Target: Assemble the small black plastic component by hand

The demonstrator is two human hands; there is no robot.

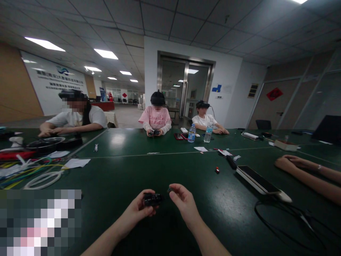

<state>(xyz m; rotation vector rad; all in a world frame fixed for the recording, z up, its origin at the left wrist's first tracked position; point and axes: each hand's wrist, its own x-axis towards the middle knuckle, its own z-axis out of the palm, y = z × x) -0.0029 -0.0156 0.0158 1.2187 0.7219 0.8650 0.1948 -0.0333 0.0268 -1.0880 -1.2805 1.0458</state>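
"What could go wrong here?"

"Start with the green table (119, 177): my hands are above its near part, so anything I let go of could knock against it. My left hand (140, 209) is partly closed, fingers and thumb curled around a black object (152, 200). That could roll in my grip if I pressed on its free end, since I have it mostly by the other. My right hand (183, 202) is nearly closed, thumb and forefinger pinching a small dark piece (169, 190). With so little to grip, that could slip out and be hard to spot on a dark top."

"Which way does the black object point?"

"Its long axis runs sideways, roughly level, from my left fingers towards my right hand. Which end is its front, I can't tell."

"And the small dark piece?"

"It's at my right fingertips, near the black object's free end but apart from it. It's too small and dim to read a direction."
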